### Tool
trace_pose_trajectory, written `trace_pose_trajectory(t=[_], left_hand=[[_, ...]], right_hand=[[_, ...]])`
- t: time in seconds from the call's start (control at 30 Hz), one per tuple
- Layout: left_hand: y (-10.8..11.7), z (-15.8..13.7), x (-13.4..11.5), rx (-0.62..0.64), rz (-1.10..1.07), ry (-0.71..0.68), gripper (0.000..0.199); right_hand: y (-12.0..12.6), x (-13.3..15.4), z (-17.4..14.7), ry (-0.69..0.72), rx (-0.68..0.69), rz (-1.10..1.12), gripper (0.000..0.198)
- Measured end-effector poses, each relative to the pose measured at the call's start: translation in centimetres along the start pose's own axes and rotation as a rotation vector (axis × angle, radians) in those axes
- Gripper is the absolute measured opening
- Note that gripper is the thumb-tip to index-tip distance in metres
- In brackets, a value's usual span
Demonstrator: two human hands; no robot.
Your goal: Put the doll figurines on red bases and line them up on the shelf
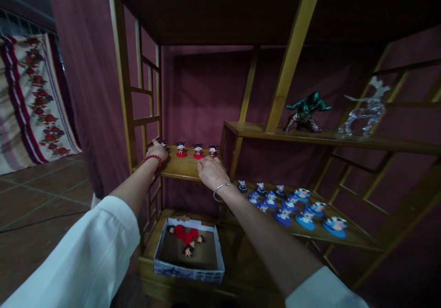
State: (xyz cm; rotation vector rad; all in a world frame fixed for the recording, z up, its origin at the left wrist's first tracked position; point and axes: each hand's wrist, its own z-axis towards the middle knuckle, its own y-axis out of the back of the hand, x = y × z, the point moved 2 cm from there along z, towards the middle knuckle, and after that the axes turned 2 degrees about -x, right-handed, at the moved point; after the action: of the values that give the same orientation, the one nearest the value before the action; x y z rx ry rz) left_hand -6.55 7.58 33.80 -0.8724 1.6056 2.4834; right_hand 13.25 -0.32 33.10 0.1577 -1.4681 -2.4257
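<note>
Several small red-based, black-haired figurines (181,149) stand in a row on the small upper wooden shelf (184,166). At the row's left end, my left hand (157,151) is closed around a figurine (163,143), hiding most of it. My right hand (212,172) has its fingers curled at the base of the rightmost figurine (213,149), whose lower part it covers. Another figurine (198,150) is upright just left of those fingers. Below, an open cardboard box (217,248) holds several loose figurines (188,251) with red bases, lying tipped over.
A lower right shelf (365,243) bears rows of blue-based figurines (283,215). Above it, a green figure (309,110) and a clear deer-like ornament (367,108) stand on another shelf. A wooden post (292,51) and left lattice (141,90) frame the unit.
</note>
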Motion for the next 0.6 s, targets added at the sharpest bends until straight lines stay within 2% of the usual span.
trace_pose_trajectory(t=[0.13, 0.37, 0.6], left_hand=[[0.2, -0.1, 0.0, -0.002, -0.009, 0.025, 0.078], [0.6, -0.8, 0.0, -0.070, -0.010, -0.031, 0.077], [0.8, -1.0, -0.1, -0.058, 0.018, -0.036, 0.072]], right_hand=[[0.1, 0.0, 0.0, -0.017, -0.019, 0.021, 0.031], [0.2, 0.0, -0.2, 0.004, -0.016, 0.018, 0.031], [0.1, 0.0, -0.2, -0.011, -0.023, 0.012, 0.033]])
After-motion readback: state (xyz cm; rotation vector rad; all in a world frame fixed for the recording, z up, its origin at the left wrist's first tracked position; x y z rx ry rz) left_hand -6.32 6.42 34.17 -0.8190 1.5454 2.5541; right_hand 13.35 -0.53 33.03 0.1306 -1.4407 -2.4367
